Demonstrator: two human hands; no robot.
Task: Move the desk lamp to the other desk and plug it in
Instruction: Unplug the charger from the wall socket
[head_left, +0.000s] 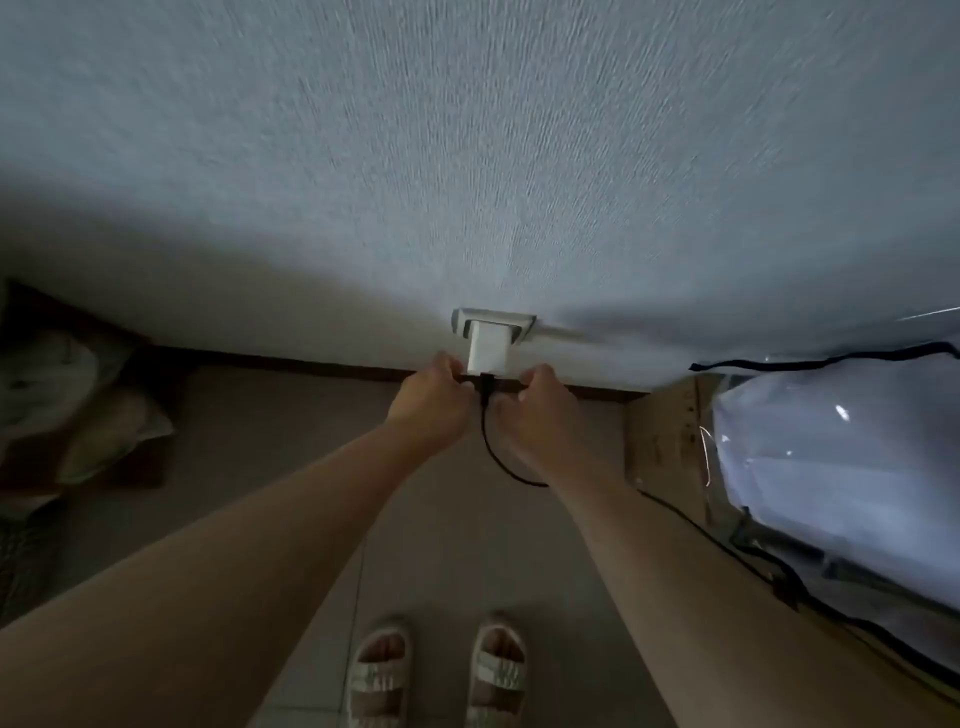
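Observation:
A white power adapter (487, 352) sits plugged into a white wall socket (523, 323) low on the textured wall. A black cable (492, 451) hangs from the adapter's lower end, where its black connector (487, 389) sits, and trails off to the right along the floor. My left hand (435, 401) pinches the connector from the left, fingers curled at the adapter's base. My right hand (535, 410) closes in from the right at the same spot. The desk lamp itself is out of view.
A clear plastic bag with black trim (836, 467) holding pale bedding lies at the right, beside a cardboard box (662, 441). Crumpled bags on a dark mat (78, 410) are at the left. My sandalled feet (436, 670) stand on the tiled floor.

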